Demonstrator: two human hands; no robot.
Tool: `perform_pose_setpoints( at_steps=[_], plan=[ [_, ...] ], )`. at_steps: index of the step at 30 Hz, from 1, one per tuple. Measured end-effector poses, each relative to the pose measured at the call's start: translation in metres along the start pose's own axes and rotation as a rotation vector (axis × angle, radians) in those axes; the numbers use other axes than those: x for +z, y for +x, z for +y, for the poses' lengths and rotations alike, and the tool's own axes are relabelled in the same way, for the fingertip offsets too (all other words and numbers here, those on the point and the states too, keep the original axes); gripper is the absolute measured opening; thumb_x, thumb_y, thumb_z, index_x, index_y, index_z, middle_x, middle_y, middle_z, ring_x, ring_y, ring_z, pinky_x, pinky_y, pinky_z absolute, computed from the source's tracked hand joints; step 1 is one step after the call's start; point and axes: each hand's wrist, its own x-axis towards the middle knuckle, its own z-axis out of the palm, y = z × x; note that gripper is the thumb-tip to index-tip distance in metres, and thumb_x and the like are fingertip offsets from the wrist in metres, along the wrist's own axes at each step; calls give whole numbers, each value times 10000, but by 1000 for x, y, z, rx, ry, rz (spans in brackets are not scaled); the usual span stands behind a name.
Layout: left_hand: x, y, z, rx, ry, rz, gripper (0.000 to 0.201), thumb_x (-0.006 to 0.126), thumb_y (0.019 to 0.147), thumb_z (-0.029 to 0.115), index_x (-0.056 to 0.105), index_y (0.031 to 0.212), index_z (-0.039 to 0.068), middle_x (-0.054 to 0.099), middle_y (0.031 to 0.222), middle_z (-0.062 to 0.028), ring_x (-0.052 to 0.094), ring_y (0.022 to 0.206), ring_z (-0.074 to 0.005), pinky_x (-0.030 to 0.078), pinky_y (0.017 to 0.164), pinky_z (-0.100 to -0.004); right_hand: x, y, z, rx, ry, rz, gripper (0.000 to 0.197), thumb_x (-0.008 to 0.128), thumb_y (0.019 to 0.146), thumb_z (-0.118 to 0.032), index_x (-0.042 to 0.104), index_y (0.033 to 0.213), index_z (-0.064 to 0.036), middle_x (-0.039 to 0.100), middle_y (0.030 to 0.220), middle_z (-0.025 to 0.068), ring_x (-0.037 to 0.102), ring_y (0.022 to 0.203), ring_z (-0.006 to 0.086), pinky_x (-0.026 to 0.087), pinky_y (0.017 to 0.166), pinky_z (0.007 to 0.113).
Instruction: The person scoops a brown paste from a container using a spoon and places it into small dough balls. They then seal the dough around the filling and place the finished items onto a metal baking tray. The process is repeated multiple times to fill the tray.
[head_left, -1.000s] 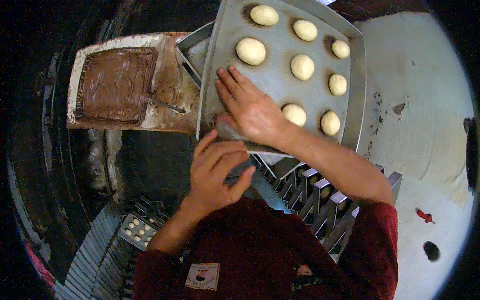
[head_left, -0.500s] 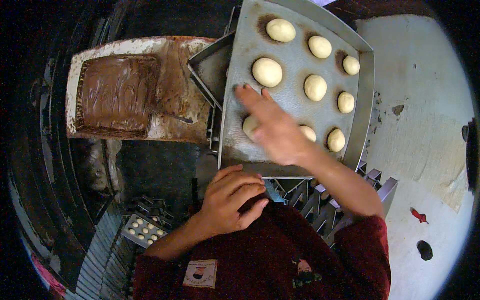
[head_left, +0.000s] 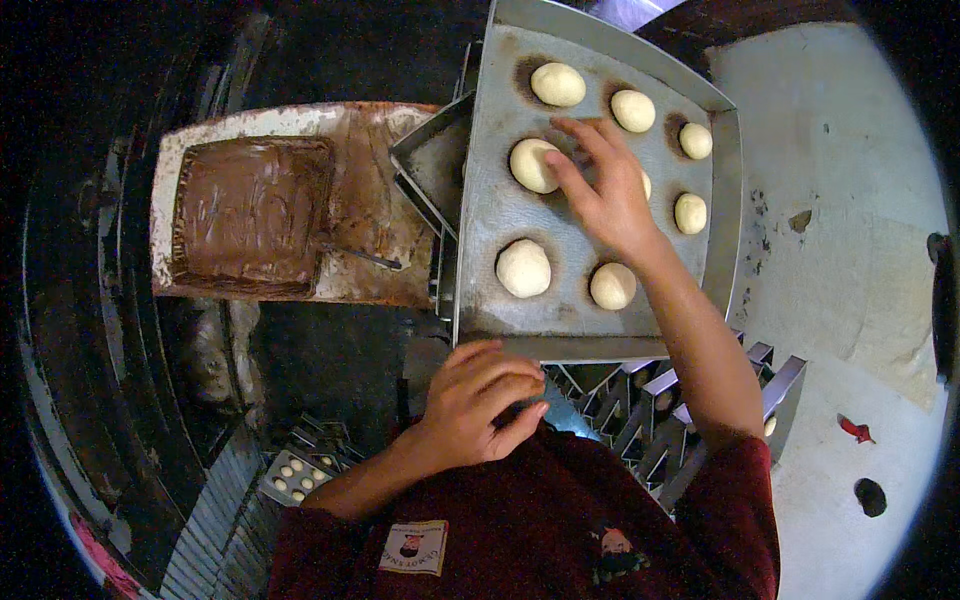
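Pale round dough balls sit spaced apart in rows on a grey metal tray (head_left: 570, 348) with raised walls. My right hand (head_left: 605, 190) reaches over the tray with its fingers apart, the thumb against the edge of the middle-left dough ball (head_left: 530, 165). That hand partly covers another ball beside it. Nearer to me lie the front-left dough ball (head_left: 523, 269) and a second ball (head_left: 613, 286), close to my right forearm. By the tray's near wall, my left hand (head_left: 480, 400) is loosely curled, thumb apart from the fingers, with nothing visible in it.
Left of the tray, a worn board (head_left: 375, 215) carries a slab of glossy brown spread (head_left: 255, 215) and a thin dark tool (head_left: 365, 256). Another metal tray (head_left: 425, 160) juts out beneath the first. Metal racks (head_left: 690, 400) stand below right; a small tray of dough balls (head_left: 300, 475) lies lower left.
My right hand has moved away from the front-left dough ball, farther over the tray to the middle-left one. My forearm now hides the front-right ball. The left hand keeps its pose; the view shifts slightly.
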Motion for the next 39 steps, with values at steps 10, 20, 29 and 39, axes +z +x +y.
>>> perform_pose_setpoints(
  at_steps=[10,20,29,39],
  plan=[
    [43,-8,9,-128,-105,768,145,623,979,125,651,1011,-13,633,851,-91,621,741,-233,529,688,-316,5,-195,-174,377,792,193,284,731,923,-162,664,1102,48,638,1185,157,588,1150,252,482,982,378],
    [-13,-163,-12,-470,-195,192,461,895,751,116,668,1147,50,705,1049,-46,668,977,-134,549,889,-318,79,-228,-233,261,615,106,233,677,981,-233,593,896,-33,588,1314,179,569,1222,316,476,1013,443],
    [-133,-178,-68,-386,-73,552,551,925,727,91,641,1194,19,719,1137,-90,677,1035,-171,553,943,-329,312,-133,-152,242,120,153,377,732,925,-176,588,1229,-8,677,1140,188,665,1053,336,527,916,402],
    [-305,-279,-166,-656,-88,620,560,796,662,-54,640,1194,24,737,1150,-129,714,1072,-239,557,951,-358,316,-33,-210,36,-179,-306,242,672,915,-60,724,1149,-21,700,970,175,706,814,374,572,729,433]
  ],
)
